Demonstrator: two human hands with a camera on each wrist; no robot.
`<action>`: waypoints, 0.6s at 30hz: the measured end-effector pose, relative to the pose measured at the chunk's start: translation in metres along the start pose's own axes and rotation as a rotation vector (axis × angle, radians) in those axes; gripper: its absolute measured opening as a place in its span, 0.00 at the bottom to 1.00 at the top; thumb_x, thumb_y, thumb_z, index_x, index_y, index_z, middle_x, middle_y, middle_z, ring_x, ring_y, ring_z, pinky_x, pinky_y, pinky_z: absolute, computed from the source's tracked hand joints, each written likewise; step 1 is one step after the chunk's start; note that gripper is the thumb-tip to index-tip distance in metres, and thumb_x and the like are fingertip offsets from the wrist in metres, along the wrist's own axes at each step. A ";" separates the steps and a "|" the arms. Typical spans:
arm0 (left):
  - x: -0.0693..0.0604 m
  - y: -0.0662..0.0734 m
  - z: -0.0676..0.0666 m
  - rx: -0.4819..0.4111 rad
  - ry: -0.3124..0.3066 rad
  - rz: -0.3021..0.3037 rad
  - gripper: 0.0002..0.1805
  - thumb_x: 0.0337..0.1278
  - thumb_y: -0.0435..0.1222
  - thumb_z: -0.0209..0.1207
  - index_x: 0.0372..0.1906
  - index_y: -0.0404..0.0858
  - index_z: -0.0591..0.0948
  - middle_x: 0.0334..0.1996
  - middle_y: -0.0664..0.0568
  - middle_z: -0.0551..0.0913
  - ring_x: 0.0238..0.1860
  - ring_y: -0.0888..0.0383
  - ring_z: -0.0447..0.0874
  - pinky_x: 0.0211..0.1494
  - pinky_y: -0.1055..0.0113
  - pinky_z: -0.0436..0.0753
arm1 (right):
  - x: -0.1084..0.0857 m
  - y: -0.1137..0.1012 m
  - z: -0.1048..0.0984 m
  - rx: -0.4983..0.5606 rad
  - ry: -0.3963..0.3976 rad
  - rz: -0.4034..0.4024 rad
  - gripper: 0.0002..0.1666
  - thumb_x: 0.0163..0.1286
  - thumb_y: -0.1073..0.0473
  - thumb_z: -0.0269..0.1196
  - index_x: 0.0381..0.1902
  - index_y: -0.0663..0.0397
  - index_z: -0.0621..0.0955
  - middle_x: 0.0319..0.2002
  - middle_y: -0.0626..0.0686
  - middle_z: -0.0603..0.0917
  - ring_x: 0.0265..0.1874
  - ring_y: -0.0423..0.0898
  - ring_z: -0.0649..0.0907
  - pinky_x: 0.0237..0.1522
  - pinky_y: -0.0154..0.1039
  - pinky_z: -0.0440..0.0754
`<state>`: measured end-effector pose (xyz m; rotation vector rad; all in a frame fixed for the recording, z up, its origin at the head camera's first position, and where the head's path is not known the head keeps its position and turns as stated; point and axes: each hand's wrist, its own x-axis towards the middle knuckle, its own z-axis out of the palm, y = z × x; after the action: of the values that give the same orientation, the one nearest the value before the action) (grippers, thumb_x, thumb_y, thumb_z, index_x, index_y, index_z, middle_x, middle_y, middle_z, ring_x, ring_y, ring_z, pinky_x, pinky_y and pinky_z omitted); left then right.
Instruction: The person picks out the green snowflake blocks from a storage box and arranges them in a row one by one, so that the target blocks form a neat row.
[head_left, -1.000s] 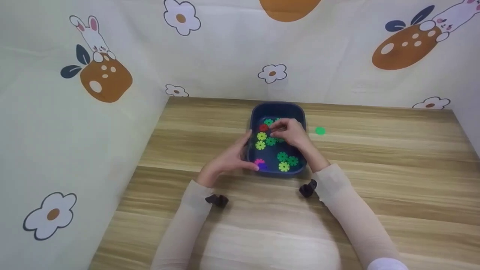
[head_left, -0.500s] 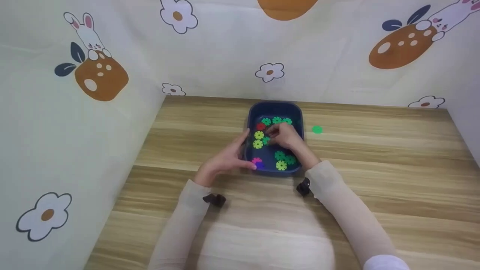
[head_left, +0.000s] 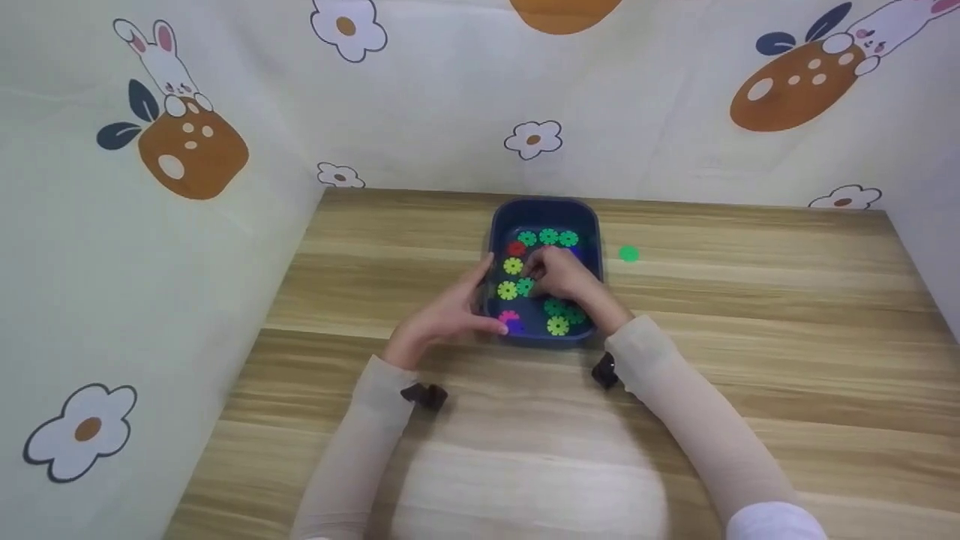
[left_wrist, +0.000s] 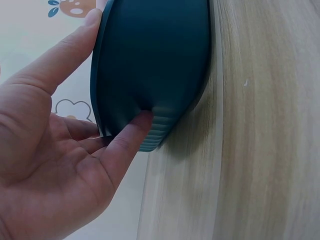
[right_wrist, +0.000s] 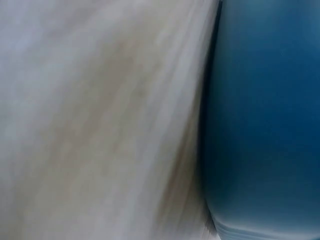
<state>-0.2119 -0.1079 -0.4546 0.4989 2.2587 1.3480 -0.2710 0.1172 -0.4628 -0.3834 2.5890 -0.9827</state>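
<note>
A dark blue plastic bin [head_left: 545, 211] stands on the table, holding several flower-shaped snowflake discs in green, yellow, red, pink and purple. My left hand [head_left: 442, 311] grips the bin's left side, its thumb over the near left rim. In the left wrist view, fingers [left_wrist: 131, 137] press the outer wall. My right hand [head_left: 562, 274] reaches inside with bent fingers, apparently pinching a green snowflake disc [head_left: 525, 287] beside a yellow snowflake disc [head_left: 508, 290]. The right wrist view shows the bin's outer wall [right_wrist: 270, 120] but no hand.
One light green disc [head_left: 628, 254] lies on the wood-grain table [head_left: 735, 315], right of the bin. A printed cloth backdrop [head_left: 420, 97] rises behind the table and at both sides. Black wrist cameras [head_left: 425, 395] sit on both sleeves.
My right hand has lowered into the bin and drawn slightly nearer. The green disc and the lower yellow disc have shifted a little towards me. The left hand keeps its hold.
</note>
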 end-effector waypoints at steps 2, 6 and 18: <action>0.000 0.000 0.000 -0.005 -0.002 -0.008 0.65 0.49 0.40 0.74 0.81 0.51 0.39 0.82 0.51 0.38 0.82 0.50 0.38 0.83 0.52 0.47 | 0.000 0.000 -0.001 0.009 -0.001 -0.015 0.15 0.56 0.70 0.72 0.42 0.59 0.85 0.39 0.57 0.85 0.38 0.48 0.81 0.44 0.41 0.82; 0.000 0.001 0.000 -0.020 -0.005 -0.017 0.64 0.50 0.40 0.74 0.81 0.52 0.38 0.82 0.51 0.38 0.82 0.51 0.38 0.83 0.52 0.48 | 0.001 0.000 -0.001 0.038 -0.018 -0.058 0.12 0.57 0.70 0.71 0.40 0.59 0.85 0.38 0.57 0.86 0.36 0.47 0.82 0.42 0.40 0.82; 0.002 -0.002 0.000 -0.002 0.008 0.042 0.64 0.50 0.36 0.73 0.81 0.43 0.39 0.82 0.45 0.40 0.82 0.48 0.40 0.83 0.52 0.47 | 0.000 0.001 -0.001 0.130 -0.004 -0.129 0.08 0.63 0.69 0.65 0.41 0.60 0.87 0.35 0.54 0.86 0.31 0.43 0.79 0.37 0.32 0.77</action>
<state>-0.2132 -0.1076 -0.4569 0.5437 2.2653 1.3750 -0.2715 0.1187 -0.4629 -0.5231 2.5058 -1.1852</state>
